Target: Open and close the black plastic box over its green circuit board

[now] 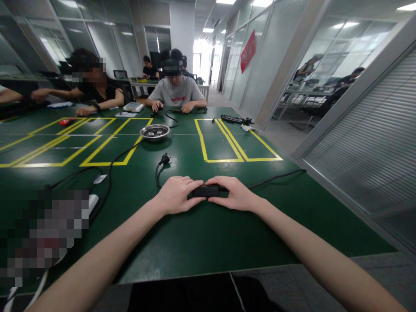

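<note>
Between both hands, just over the green table [208,242], is a black power adapter [206,191], a small oblong block. My left hand [177,195] grips its left end, fingers on top and thumb below. The right end is pinched in my right hand [232,193] the same way. A dark cord leads from behind my left hand to a black plug [165,159] lying on the table, its pins pointing away. Another thin black cable [276,177] runs from my right hand towards the table's right edge. My fingers hide both ends of the adapter.
A metal bowl [154,132] with small metal parts stands ahead to the left. Yellow tape [224,161] marks rectangles on the table. A black folded tripod-like item [235,119] lies at the far right. Co-workers sit opposite. Cables and a blurred-out object [48,234] lie at left.
</note>
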A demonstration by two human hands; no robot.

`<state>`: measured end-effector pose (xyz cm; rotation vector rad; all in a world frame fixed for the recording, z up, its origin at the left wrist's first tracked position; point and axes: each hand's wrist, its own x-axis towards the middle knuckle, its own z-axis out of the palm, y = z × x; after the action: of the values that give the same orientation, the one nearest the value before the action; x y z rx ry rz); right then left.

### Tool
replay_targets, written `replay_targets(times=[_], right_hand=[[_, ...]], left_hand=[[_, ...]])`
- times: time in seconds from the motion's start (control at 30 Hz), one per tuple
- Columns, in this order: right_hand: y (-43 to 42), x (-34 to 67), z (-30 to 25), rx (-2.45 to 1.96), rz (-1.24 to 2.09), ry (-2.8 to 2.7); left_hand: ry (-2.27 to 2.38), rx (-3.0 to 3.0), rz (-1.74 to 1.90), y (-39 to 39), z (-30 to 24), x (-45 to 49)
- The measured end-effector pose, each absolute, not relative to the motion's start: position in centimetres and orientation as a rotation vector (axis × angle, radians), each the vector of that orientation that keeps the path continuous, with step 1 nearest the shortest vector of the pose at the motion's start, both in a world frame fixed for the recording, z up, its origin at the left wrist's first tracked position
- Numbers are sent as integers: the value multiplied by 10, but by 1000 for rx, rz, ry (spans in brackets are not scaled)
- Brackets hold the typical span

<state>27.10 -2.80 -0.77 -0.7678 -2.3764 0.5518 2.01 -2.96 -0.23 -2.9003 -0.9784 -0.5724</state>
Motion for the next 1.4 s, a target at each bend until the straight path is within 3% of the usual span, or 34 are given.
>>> replay_targets(times=[0.33,0.67,0.83,0.97,1.13,1.4], right_hand=[[-31,273,-4,-837,345,-2452],[-27,276,-2,-873,1317,-2170],[-25,277,-1,-879,1447,-2077],[-16,281,-4,-957,1456,-1903],[10,301,-7,-1194,1100,-1527],[40,364,-5,-1420,-38,-1146]], left_hand=[[-975,-2947,-731,-32,2,20],[-803,-2937,-589,-31,-2,21],[-828,-2945,-651,-31,-6,28],[-786,-2828,-959,-33,-7,34],[-694,-2745,-1169,-36,-5,32],[-787,-3030,-897,-35,-14,36]])
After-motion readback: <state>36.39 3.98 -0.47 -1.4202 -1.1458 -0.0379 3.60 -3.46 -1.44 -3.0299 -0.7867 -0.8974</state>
